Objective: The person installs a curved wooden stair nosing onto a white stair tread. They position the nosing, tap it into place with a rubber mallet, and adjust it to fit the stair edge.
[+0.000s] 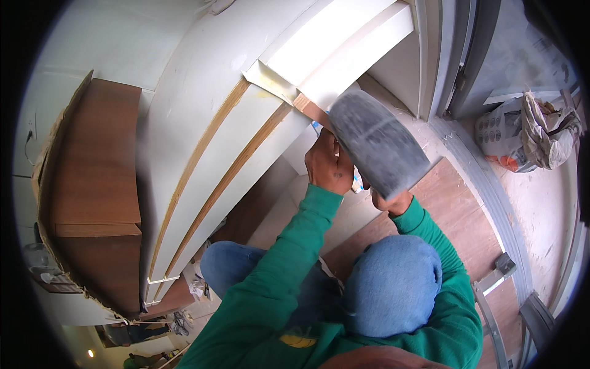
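A large dark grey mallet head point(378, 144), smeared by motion and apparently rubber, rises between my hands. Below it my right hand point(393, 202) is closed; the head hides the handle and most of the fingers. To its left, my left hand point(329, 163) is closed around the lower end of a small wood block point(312, 112). The block's upper end meets the corner of a white panel unit point(246, 138), where a brown edge strip point(264, 132) ends. A blue and white scrap point(357, 182) shows between my hands, too small to name.
Brown boards point(92, 166) stand at the left behind torn cardboard. A plastic bag with crumpled paper point(507, 132) sits at the right. Metal profiles point(491, 313) lie at the lower right, beside a brown board point(452, 206) on the floor. My knee point(393, 286) is bent near the work.
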